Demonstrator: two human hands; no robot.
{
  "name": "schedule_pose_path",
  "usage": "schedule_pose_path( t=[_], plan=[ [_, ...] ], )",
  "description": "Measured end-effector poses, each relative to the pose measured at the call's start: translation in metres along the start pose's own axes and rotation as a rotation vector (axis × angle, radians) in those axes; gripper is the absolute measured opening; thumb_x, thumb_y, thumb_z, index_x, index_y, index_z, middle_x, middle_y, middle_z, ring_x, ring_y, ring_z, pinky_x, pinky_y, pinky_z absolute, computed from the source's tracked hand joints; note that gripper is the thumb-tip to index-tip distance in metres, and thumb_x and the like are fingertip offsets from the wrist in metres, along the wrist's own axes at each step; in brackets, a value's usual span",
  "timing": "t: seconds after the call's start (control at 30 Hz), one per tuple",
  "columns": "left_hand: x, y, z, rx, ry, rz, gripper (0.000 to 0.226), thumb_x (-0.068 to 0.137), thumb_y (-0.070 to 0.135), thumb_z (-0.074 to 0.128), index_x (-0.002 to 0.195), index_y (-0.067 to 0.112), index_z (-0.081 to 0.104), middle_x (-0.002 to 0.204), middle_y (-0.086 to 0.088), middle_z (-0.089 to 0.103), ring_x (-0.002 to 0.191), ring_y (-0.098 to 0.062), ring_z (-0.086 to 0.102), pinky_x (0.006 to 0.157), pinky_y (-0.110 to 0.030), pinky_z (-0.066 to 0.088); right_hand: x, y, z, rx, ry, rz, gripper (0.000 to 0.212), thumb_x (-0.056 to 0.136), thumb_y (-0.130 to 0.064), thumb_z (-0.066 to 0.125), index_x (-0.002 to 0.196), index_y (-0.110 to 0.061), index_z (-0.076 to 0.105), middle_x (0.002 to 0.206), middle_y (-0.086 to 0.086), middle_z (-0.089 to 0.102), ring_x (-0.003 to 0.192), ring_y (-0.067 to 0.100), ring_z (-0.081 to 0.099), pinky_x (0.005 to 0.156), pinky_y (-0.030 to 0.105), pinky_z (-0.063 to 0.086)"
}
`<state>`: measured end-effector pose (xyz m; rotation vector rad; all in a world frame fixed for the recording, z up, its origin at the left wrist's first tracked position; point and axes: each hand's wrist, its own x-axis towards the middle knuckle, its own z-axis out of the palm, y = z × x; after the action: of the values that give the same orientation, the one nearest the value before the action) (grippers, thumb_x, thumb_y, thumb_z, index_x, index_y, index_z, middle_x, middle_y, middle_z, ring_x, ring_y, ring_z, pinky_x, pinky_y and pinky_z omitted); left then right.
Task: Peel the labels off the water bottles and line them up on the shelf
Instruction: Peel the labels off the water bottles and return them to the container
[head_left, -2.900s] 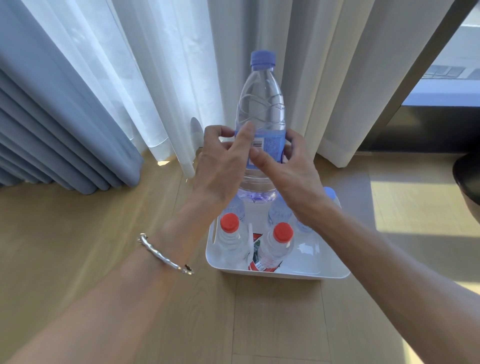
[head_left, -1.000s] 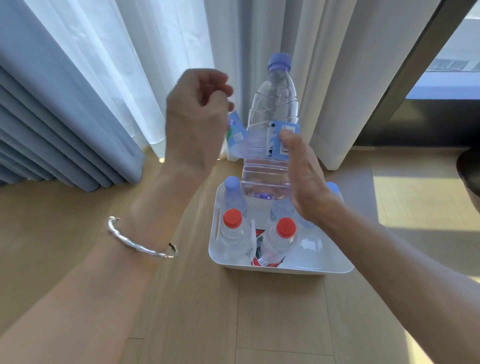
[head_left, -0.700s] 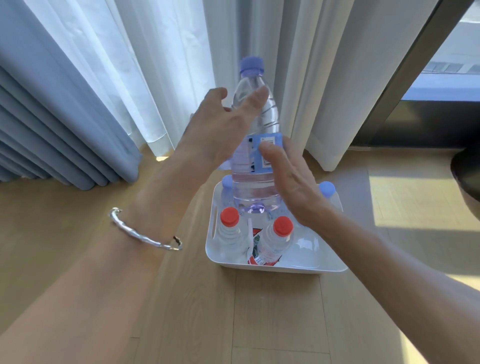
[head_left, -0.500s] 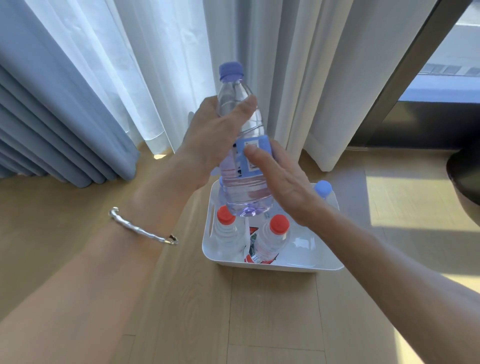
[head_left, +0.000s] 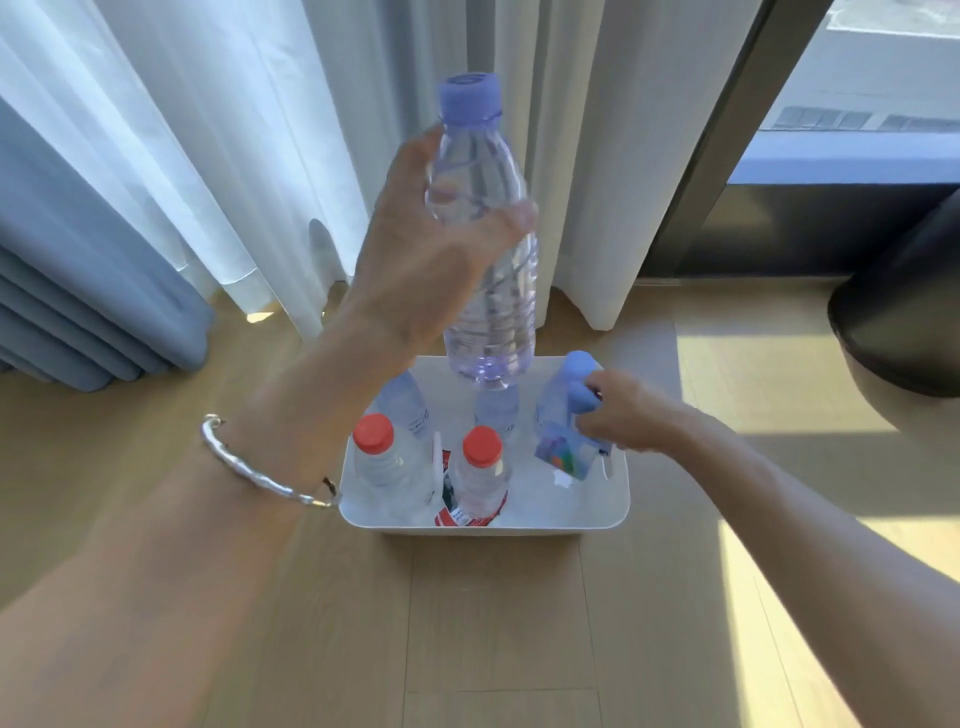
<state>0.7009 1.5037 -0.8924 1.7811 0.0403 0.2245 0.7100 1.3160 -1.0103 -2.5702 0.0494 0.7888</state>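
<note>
My left hand (head_left: 421, 260) grips a clear water bottle (head_left: 491, 280) with a purple cap. The bottle is upright, bare of any label, and held above the back of a white bin (head_left: 618, 501) on the floor. My right hand (head_left: 623, 415) is low at the bin's right side, pinching the peeled blue label (head_left: 563, 447), which hangs into the bin. Two red-capped bottles (head_left: 374, 457) (head_left: 480, 470) stand at the bin's front. Two more clear bottles (head_left: 402, 405) (head_left: 496, 413) stand behind them, partly hidden. No shelf is in view.
A red label scrap (head_left: 457, 517) lies in the bin bottom. White sheer curtains (head_left: 311, 130) and blue drapes (head_left: 78, 260) hang behind the bin. A dark round object (head_left: 904, 322) stands at the right by the window frame. Wooden floor (head_left: 493, 623) surrounds the bin.
The label has come off the bottle. My right hand has dropped from the bottle to the bin's right side with the label, while my left hand keeps the bottle raised.
</note>
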Motion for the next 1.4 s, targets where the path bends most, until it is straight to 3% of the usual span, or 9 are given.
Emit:
schedule_pose_path(
  t=[0.1, 0.23, 0.33, 0.43, 0.6, 0.73, 0.97, 1.23, 1.4],
  plan=[
    [-0.004, -0.004, 0.015, 0.124, -0.162, 0.023, 0.043, 0.066, 0.032, 0.074, 0.106, 0.024, 0.058, 0.093, 0.012, 0.067, 0.083, 0.0, 0.067, 0.083, -0.025, 0.054, -0.001, 0.01, 0.014, -0.125, -0.027, -0.001, 0.026, 0.085, -0.012, 0.052, 0.066, -0.019, 0.035, 0.069, 0.0, 0.041, 0.067, 0.024, 0.043, 0.048, 0.025, 0.03],
    [-0.01, -0.023, 0.03, 0.288, -0.37, 0.029, 0.045, 0.062, 0.037, 0.076, 0.1, 0.022, 0.057, 0.09, 0.009, 0.068, 0.089, -0.013, 0.069, 0.086, -0.042, 0.055, -0.001, 0.006, 0.01, -0.048, -0.159, -0.059, 0.022, 0.079, -0.026, 0.072, 0.081, -0.021, 0.051, 0.079, -0.001, 0.051, 0.07, 0.019, 0.05, 0.056, 0.026, 0.039],
    [-0.014, -0.035, 0.04, 0.404, -0.496, 0.038, 0.032, 0.063, 0.034, 0.076, 0.084, 0.032, 0.052, 0.079, 0.012, 0.059, 0.073, -0.005, 0.06, 0.071, -0.027, 0.051, 0.002, 0.008, 0.004, -0.068, -0.232, -0.093, 0.026, 0.079, -0.024, 0.074, 0.102, -0.021, 0.063, 0.086, 0.001, 0.056, 0.07, 0.018, 0.051, 0.054, 0.023, 0.038],
    [-0.016, -0.046, 0.045, 0.52, -0.572, 0.027, 0.036, 0.066, 0.024, 0.078, 0.075, 0.033, 0.044, 0.069, 0.013, 0.049, 0.059, 0.0, 0.046, 0.055, -0.01, 0.036, 0.007, 0.014, 0.006, -0.042, -0.271, 0.018, 0.04, 0.082, -0.019, 0.072, 0.119, -0.021, 0.057, 0.088, 0.003, 0.056, 0.056, 0.014, 0.045, 0.05, 0.021, 0.036],
    [-0.015, -0.068, 0.052, 0.685, -0.752, -0.013, 0.042, 0.067, 0.026, 0.082, 0.097, 0.023, 0.053, 0.082, 0.009, 0.056, 0.073, -0.009, 0.051, 0.061, -0.016, 0.038, 0.015, 0.015, 0.01, -0.104, -0.313, 0.051, 0.021, 0.091, -0.006, 0.046, 0.101, -0.021, 0.057, 0.067, 0.002, 0.051, 0.056, 0.018, 0.047, 0.052, 0.021, 0.04],
    [-0.014, -0.085, 0.058, 0.743, -0.857, -0.058, 0.046, 0.067, 0.023, 0.082, 0.105, 0.018, 0.056, 0.09, 0.004, 0.059, 0.079, -0.014, 0.053, 0.067, -0.023, 0.044, 0.019, 0.014, 0.01, -0.125, -0.326, 0.051, 0.034, 0.092, -0.006, 0.04, 0.114, -0.002, 0.066, 0.083, 0.008, 0.061, 0.069, 0.023, 0.054, 0.055, 0.021, 0.044],
    [-0.014, -0.099, 0.071, 0.903, -1.034, -0.164, 0.043, 0.077, 0.021, 0.07, 0.118, 0.024, 0.056, 0.109, 0.002, 0.06, 0.096, -0.018, 0.057, 0.085, -0.036, 0.052, 0.024, 0.017, 0.005, -0.022, -0.202, 0.039, 0.03, 0.094, -0.012, 0.045, 0.115, -0.016, 0.066, 0.064, -0.004, 0.056, 0.052, 0.008, 0.05, 0.046, 0.017, 0.038],
    [-0.012, -0.097, 0.074, 0.916, -1.126, -0.223, 0.05, 0.077, 0.03, 0.076, 0.12, 0.025, 0.051, 0.116, 0.003, 0.058, 0.097, -0.017, 0.055, 0.079, -0.029, 0.044, 0.033, 0.015, 0.002, 0.059, 0.066, 0.088, 0.014, 0.084, -0.023, 0.056, 0.085, -0.009, 0.056, 0.089, 0.014, 0.066, 0.072, 0.026, 0.055, 0.049, 0.024, 0.037],
    [-0.015, -0.093, 0.069, 0.971, -1.172, -0.282, 0.071, 0.071, 0.057, 0.074, 0.132, 0.033, 0.045, 0.132, 0.009, 0.052, 0.115, -0.016, 0.052, 0.09, -0.029, 0.042, 0.03, 0.008, 0.003, 0.135, 0.127, 0.011, 0.058, 0.084, -0.033, 0.066, 0.134, -0.015, 0.043, 0.127, 0.012, 0.052, 0.109, 0.027, 0.053, 0.078, 0.031, 0.042]
  ],
)
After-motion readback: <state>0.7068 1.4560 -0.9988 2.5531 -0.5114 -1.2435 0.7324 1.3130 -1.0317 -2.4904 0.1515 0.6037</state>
